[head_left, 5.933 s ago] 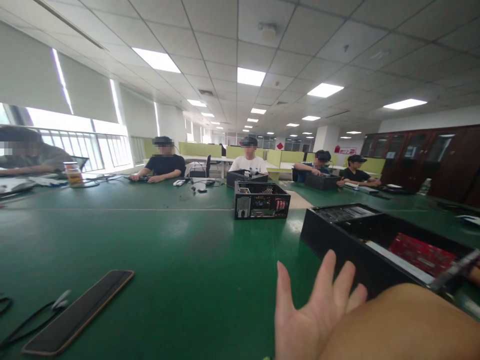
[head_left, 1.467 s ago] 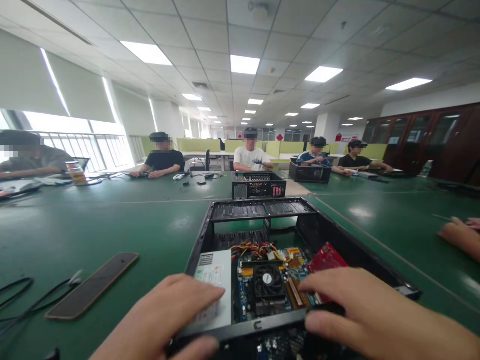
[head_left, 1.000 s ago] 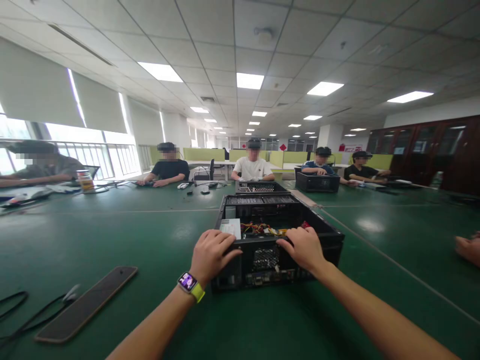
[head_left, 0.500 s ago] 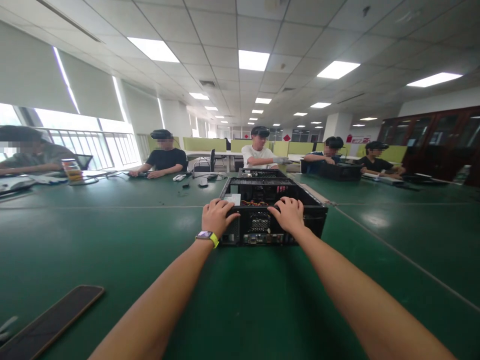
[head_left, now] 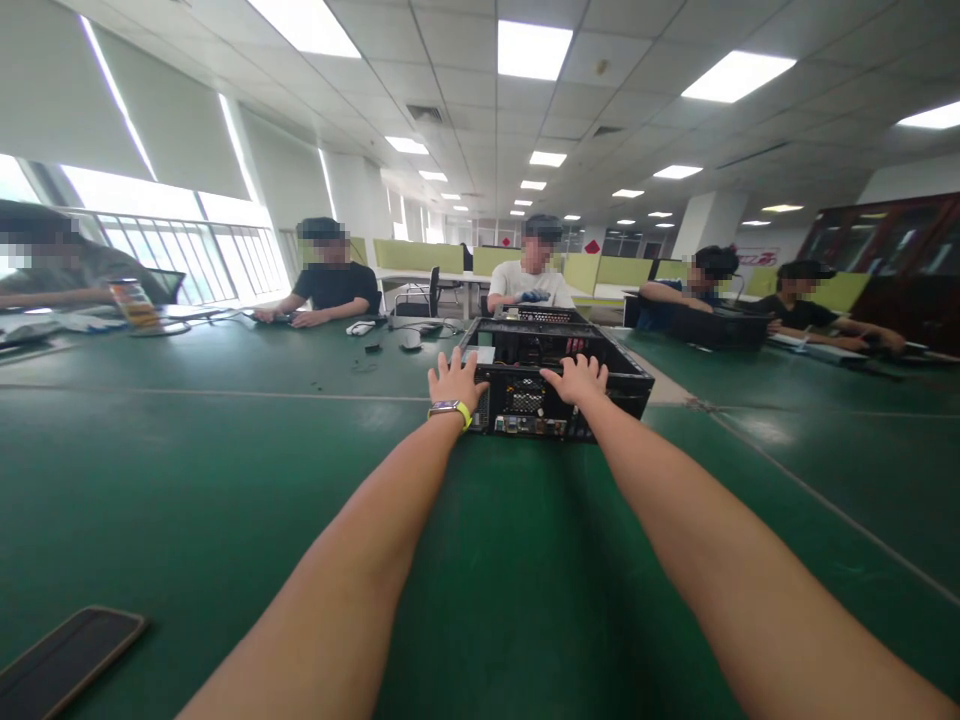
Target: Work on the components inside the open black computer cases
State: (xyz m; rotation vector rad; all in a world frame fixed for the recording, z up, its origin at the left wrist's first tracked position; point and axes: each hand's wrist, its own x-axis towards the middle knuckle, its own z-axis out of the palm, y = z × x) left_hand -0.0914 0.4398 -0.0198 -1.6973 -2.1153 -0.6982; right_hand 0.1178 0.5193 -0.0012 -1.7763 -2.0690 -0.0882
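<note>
An open black computer case lies flat on the green table at arm's length, its rear port panel facing me. Both my arms are stretched out fully. My left hand, with a yellow-strapped watch on the wrist, rests with spread fingers on the left part of the case's near rim. My right hand lies on the same rim further right, fingers apart on the top edge. Neither hand grasps anything. Fans and cables show dimly inside the case.
A second open case stands just behind mine, in front of a person in a white shirt. Another black case sits at the right, with other people seated there. A dark phone lies near left. Small parts lie far left.
The case has slid away from me across the table, from right under my hands to arm's length. My fingers have loosened from gripping the rim to resting spread on it.
</note>
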